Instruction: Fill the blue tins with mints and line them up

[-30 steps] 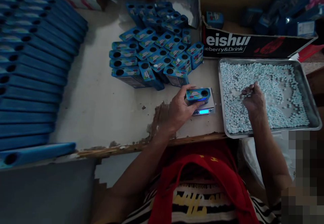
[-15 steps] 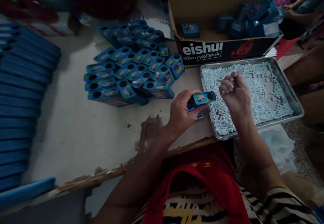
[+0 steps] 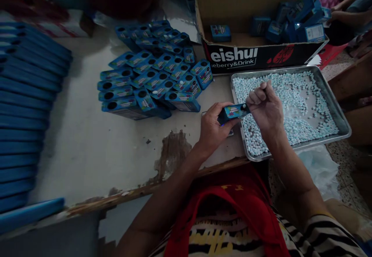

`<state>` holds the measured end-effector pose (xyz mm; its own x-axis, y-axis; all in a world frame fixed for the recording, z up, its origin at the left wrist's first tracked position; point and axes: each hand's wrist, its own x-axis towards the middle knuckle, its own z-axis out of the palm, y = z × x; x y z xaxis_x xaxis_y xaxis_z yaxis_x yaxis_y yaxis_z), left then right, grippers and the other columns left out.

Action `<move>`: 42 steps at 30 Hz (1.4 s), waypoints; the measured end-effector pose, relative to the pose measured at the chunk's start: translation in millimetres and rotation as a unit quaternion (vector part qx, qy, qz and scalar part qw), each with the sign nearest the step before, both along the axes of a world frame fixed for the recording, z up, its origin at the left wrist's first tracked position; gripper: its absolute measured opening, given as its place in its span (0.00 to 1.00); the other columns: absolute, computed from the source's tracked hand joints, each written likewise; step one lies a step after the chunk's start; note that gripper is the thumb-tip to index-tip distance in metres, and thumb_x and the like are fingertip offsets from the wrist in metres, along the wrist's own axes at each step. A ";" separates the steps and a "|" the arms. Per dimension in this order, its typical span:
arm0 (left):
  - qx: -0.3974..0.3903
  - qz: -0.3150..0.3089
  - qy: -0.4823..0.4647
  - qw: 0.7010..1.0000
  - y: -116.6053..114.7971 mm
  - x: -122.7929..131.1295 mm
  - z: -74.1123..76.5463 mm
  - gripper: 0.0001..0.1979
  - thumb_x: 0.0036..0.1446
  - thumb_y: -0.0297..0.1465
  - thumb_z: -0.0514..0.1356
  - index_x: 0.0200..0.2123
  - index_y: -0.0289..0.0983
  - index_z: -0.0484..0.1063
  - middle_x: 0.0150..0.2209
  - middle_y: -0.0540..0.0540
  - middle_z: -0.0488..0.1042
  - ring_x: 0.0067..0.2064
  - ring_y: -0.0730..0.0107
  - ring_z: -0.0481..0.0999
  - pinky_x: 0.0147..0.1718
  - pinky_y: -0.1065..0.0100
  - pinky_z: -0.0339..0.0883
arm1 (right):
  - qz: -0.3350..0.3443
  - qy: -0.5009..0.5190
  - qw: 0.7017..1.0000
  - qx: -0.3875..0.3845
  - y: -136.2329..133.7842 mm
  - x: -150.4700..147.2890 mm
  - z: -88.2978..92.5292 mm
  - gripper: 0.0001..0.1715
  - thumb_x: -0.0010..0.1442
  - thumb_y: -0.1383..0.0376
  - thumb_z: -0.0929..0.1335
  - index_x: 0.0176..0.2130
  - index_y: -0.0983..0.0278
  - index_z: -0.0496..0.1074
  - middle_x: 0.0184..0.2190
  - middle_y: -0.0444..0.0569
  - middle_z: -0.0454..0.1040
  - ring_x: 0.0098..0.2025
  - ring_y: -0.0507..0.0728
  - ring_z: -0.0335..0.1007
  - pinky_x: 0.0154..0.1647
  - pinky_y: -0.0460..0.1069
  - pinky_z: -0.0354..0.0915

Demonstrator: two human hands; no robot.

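Note:
My left hand [image 3: 215,123] grips a small blue candy box [image 3: 236,111] between thumb and fingers, its printed narrow face up and its end with the hole turned right. Against that end rests my right hand [image 3: 266,108], palm up with the fingers curled in. A pale candy [image 3: 244,106] shows between the fingers and the box; the rest of what the fist holds is hidden. Below and beyond this hand lies a metal tray [image 3: 345,131] spread with small pale blue and white candies [image 3: 302,123].
Several blue boxes with round dark holes [image 3: 157,79] stand clustered on the worn table [image 3: 116,148]. Rows of long blue boxes [image 3: 26,121] line the left side. A cardboard carton [image 3: 232,57] behind the tray holds more boxes. Another person's arm [image 3: 351,15] shows at top right.
My right hand has moved left and closed in on the box, now meeting its holed end. The left hand still holds the box, shifted slightly right in the picture.

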<state>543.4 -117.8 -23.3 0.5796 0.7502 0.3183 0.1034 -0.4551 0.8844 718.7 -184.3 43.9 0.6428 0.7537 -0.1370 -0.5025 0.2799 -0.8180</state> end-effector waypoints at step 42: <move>-0.086 0.072 0.058 0.992 33.2 -156.6 -13.7 0.40 0.58 0.35 0.79 0.71 0.52 0.73 0.56 0.46 0.86 0.59 0.50 0.88 0.65 0.48 0.83 | 0.290 -0.286 0.880 -0.245 5.6 1.6 51.9 0.08 0.67 0.64 0.83 0.39 0.65 0.86 0.26 0.46 0.80 0.26 0.49 0.69 0.25 0.43 0.65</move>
